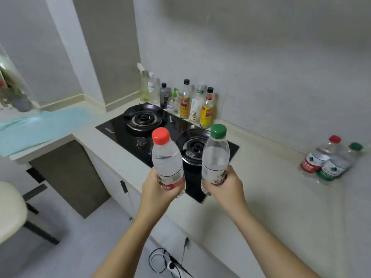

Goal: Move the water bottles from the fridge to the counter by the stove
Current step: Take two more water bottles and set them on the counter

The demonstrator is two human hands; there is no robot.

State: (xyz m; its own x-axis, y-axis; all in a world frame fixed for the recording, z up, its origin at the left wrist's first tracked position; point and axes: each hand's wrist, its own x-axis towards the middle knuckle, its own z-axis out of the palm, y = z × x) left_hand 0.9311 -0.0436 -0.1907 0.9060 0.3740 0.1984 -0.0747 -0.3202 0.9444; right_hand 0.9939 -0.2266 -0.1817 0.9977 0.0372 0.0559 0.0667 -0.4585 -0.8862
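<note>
My left hand [158,189] grips a clear water bottle with a red cap [166,157] by its lower part, upright. A second clear bottle, this one with a green cap [215,153], stands upright in my right hand [226,187]. Both are held in the air over the front edge of the black gas stove [124,129]. On the pale counter [271,197] to the right of the stove stand two more water bottles, one red-capped [319,155] and one green-capped [339,163], close together near the wall. The fridge is out of view.
Several sauce and cleaner bottles [186,101] line the wall behind the stove. A light blue cloth [42,125] covers the counter at the left. A pale stool seat [10,209] is at the lower left, and a cable [166,261] lies on the floor below the counter.
</note>
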